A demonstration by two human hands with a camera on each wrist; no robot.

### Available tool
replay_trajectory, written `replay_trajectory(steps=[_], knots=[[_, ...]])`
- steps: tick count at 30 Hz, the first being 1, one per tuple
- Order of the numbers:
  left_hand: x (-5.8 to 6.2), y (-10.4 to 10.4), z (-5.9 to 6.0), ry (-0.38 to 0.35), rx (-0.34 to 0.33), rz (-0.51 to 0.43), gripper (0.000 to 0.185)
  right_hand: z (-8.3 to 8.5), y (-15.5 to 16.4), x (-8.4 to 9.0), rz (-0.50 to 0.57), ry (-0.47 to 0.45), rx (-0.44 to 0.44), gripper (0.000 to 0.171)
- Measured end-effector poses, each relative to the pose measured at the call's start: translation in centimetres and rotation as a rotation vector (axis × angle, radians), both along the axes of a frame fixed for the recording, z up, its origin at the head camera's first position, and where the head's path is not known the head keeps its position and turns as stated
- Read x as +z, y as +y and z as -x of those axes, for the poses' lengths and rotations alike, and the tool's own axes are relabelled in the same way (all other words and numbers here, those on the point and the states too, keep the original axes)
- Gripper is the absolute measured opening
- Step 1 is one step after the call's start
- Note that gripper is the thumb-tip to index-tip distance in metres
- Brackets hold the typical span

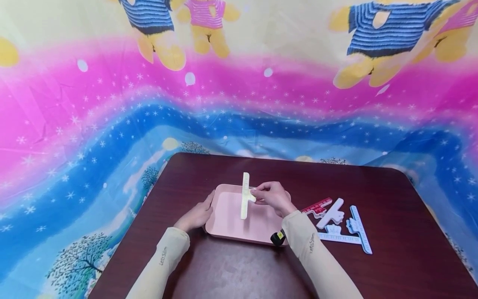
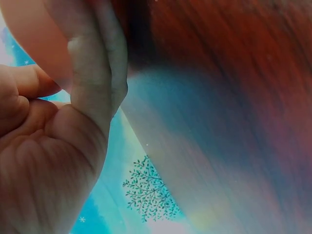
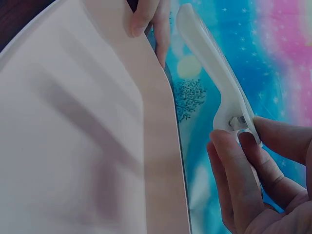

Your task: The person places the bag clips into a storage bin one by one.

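Note:
A pink rectangular tray [image 1: 228,216] is on the table in front of me. My left hand [image 1: 197,214] grips its left edge; in the right wrist view one fingertip [image 3: 139,24] overlaps the inside of the rim while another finger lies outside it. Over the tray, my right hand [image 1: 274,197] pinches a pale yellow clip [image 1: 245,199] by its handle end, between thumb and fingers. The clip's long ruler-like jaw points away from the palm, and its shadow falls on the tray floor. In the left wrist view, the left hand's fingers [image 2: 92,73] partly hide the tray wall [image 2: 34,34].
To the right of the tray lie several similar clips: a red one [image 1: 317,205], a white one [image 1: 331,214] and two pale blue-white ones [image 1: 360,230], close together or overlapping. The dark brown table [image 1: 231,270] meets a printed cloth [image 1: 242,112] at its back edge.

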State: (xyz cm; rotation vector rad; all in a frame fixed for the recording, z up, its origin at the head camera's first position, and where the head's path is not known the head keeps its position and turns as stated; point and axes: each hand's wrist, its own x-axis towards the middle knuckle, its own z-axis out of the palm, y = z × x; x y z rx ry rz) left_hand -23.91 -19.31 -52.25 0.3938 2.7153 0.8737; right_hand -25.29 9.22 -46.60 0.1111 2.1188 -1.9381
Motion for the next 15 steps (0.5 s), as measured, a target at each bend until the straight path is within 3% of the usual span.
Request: replay_trajectory(steps=[15], knots=[[-0.3, 0.0, 0.1, -0.014, 0.005, -0.022, 0.063, 0.5, -2.7, -0.8, 0.005, -0.009, 0.018, 0.013]])
